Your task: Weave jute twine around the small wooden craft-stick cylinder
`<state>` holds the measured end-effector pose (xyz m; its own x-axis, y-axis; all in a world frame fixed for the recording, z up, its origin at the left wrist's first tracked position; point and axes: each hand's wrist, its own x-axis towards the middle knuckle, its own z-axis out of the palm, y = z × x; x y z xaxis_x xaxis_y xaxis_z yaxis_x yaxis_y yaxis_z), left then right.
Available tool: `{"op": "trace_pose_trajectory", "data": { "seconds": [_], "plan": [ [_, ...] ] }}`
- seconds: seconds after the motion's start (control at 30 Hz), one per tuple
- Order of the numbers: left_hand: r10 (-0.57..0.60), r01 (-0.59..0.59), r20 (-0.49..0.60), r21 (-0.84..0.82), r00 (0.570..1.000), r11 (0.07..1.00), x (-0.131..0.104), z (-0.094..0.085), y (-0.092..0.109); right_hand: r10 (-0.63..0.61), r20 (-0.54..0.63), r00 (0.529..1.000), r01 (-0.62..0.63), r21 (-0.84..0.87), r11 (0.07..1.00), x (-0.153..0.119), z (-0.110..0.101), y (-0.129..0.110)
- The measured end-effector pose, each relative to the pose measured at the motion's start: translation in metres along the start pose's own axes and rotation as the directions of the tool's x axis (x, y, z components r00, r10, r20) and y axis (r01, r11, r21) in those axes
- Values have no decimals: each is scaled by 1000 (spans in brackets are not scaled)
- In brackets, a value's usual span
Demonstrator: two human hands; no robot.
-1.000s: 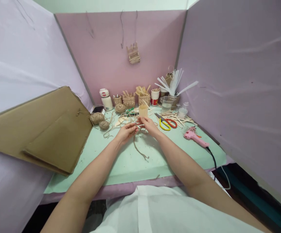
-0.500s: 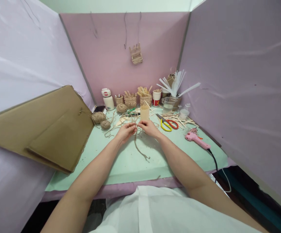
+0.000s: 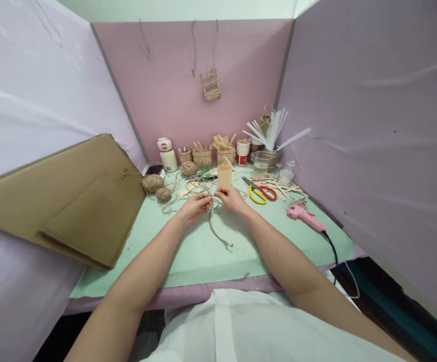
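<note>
Both hands at work over the mint-green tabletop (image 3: 199, 264), head view. L. hand (image 3: 196, 207): fingertips drawn tog., pinching jute twine (image 3: 216, 234) just in front of the tangled cord. R. hand (image 3: 232, 199): thumb & forefinger pinching the same twine, close beside the L. fingertips; exact grip partly hidden by the fingers. Twine loc.: btwn. the two hands, w/ a thicker, apparently plaited length hanging down & toward the wearer, its frayed end near table centre.

Immed. behind R. hand: pale wooden-stick holder (image 3: 225, 176), upright. To its right: scissors (image 3: 253, 185), one handle yellow, the other red; farther right, pink hot-glue gun (image 3: 306, 217) w/ black cord. Left of L. hand: lge. twine ball (image 3: 153, 183) & sm. twine ball (image 3: 163, 194), side by side; a third, flatter twine coil (image 3: 188, 168) farther back. Rear row, L. to R., incl.: white bottle (image 3: 168, 160), two woven baskets (image 3: 202, 159) of sticks, red-and-white paper cup (image 3: 242, 154). Far L.: brown cardboard sheets (image 3: 90, 211), tilted. Back panel: mini. stick chair (image 3: 211, 86), hung on wire.
</note>
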<state>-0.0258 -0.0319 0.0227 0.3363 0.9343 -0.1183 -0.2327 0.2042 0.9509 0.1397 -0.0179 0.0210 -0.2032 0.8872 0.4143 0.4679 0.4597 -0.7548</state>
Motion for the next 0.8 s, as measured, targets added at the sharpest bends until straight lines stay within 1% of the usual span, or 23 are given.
{"op": "trace_pose_trajectory", "data": {
  "seconds": [0.17,0.37,0.5,0.63,0.8],
  "plan": [
    [-2,2,38,7,999,1000,1,-1,-3,125,-110,986,-140,-136,981,3,-1,8],
    [24,-25,88,5,996,1000,0,1,0,178,-201,963,-230,-272,935,6,-6,19],
    [35,-38,121,23,992,999,-1,3,1,195,-225,955,-258,-297,919,5,-10,19],
    [39,-47,148,48,988,998,-1,3,1,225,-222,949,-288,-308,907,4,-11,17],
    [21,-29,189,42,982,999,-1,2,1,257,-213,943,-319,-352,880,3,-11,15]
  ]
}}
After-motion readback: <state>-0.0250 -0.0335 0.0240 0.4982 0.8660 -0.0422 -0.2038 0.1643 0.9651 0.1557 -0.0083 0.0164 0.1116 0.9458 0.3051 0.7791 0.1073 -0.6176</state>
